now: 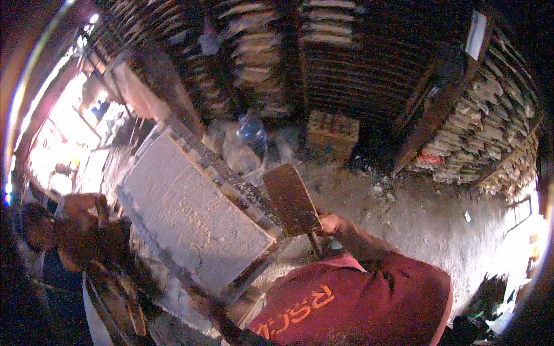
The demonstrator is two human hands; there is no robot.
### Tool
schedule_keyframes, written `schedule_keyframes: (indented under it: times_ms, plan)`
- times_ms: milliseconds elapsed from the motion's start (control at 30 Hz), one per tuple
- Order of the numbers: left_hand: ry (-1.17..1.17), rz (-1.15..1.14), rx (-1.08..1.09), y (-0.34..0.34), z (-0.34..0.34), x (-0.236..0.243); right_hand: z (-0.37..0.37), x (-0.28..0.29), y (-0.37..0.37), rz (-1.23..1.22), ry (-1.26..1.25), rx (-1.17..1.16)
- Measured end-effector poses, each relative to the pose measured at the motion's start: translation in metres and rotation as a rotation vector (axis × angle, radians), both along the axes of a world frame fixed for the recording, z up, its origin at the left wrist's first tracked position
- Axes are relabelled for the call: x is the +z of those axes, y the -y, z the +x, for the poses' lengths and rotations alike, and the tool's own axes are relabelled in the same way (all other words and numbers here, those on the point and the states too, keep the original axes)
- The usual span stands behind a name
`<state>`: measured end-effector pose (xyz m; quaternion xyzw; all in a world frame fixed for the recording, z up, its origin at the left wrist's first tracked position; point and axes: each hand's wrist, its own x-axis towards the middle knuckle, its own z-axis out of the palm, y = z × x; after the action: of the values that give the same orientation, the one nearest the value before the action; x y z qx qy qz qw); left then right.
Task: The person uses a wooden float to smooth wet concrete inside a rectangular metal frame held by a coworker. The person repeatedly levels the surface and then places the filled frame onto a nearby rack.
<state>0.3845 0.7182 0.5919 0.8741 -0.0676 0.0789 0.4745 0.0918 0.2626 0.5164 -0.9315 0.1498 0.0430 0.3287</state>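
Note:
My right hand (pixel 329 224) is closed at the lower edge of a flat brown wooden paddle (pixel 290 196), beside its short handle. The paddle is raised near the right corner of a wide, slanted tabletop (pixel 254 277). A pale, grainy layer (pixel 190 213) covers that top, with rougher crumbs toward its middle and right. My left forearm (pixel 222 323) comes in dark from the lower edge and reaches toward the table's near side. The fingers of my left hand are lost in shadow and blur there. My red shirt fills the lower right.
Another person (pixel 81 225) bends over at the left, close to the table. Beyond the table are a clear bluish water jug (pixel 252 132) and a box-like crate (pixel 333 134). Stacked flat pieces (pixel 479 127) fill racks at the right. A wooden post (pixel 430 132) slants before them.

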Motion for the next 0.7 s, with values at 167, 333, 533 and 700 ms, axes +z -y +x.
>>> schedule_keyframes:
  times_ms: [167,333,533,700]
  plan:
    - [0.169,0.166,-0.270,0.051,0.066,-0.037,-0.035,0.049,-0.028,0.392,0.124,-0.684]
    - [0.534,0.443,-0.578,0.118,0.157,-0.062,-0.029,0.155,-0.131,-0.185,0.390,-0.599]
    - [-0.814,-0.453,-0.794,0.176,0.233,0.056,0.039,0.150,-0.252,-0.064,0.432,-1.020]
    - [-0.711,-0.503,-1.029,0.300,0.251,0.024,0.066,0.146,-0.208,0.790,0.890,-1.429]
